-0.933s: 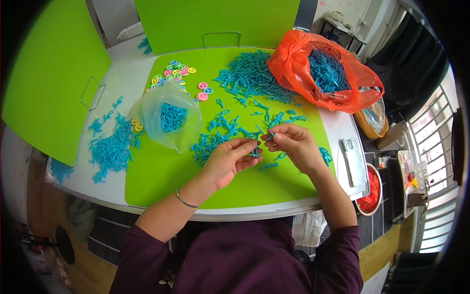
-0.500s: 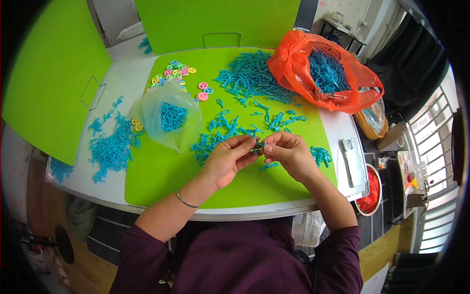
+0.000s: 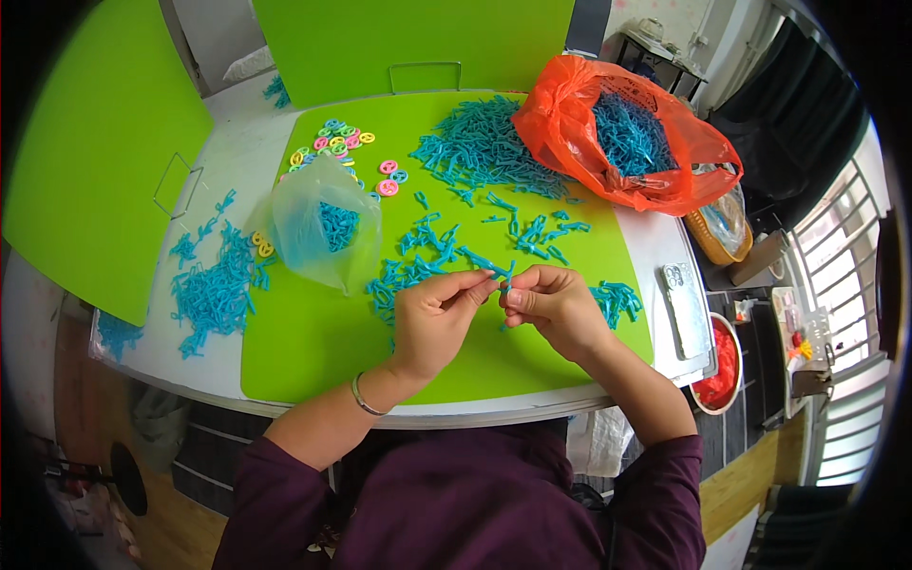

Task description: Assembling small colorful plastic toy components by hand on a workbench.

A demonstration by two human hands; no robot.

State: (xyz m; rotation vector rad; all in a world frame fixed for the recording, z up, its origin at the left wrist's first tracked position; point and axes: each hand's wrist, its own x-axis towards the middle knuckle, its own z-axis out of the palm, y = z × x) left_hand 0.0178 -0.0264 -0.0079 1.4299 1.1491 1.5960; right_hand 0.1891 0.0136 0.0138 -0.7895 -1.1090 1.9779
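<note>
My left hand [image 3: 435, 318] and my right hand [image 3: 556, 306] meet over the middle of the green board [image 3: 475, 366], fingertips pinched. Between them is a small blue plastic piece [image 3: 507, 275], narrow and branched, partly covered by the fingers. The right thumb and forefinger grip it. My left thumb and forefinger press together at its left side; what they hold is too small to make out. Loose blue plastic pieces [image 3: 427, 249] lie just beyond my hands, and a small cluster of them [image 3: 616, 302] sits right of my right hand.
A red plastic bag [image 3: 698, 185] of blue pieces stands far right beside a large pile [image 3: 484, 142]. Left are a clear bag [image 3: 313, 223], pastel rings [image 3: 389, 188] and another blue heap [image 3: 214, 294]. A phone [image 3: 682, 309] lies near the right edge. Green panels [image 3: 104, 171] rise behind.
My left hand has turned, its fingers curling in more. A branched blue piece now shows upright between the fingertips, where it was mostly hidden. The view has shifted slightly.
</note>
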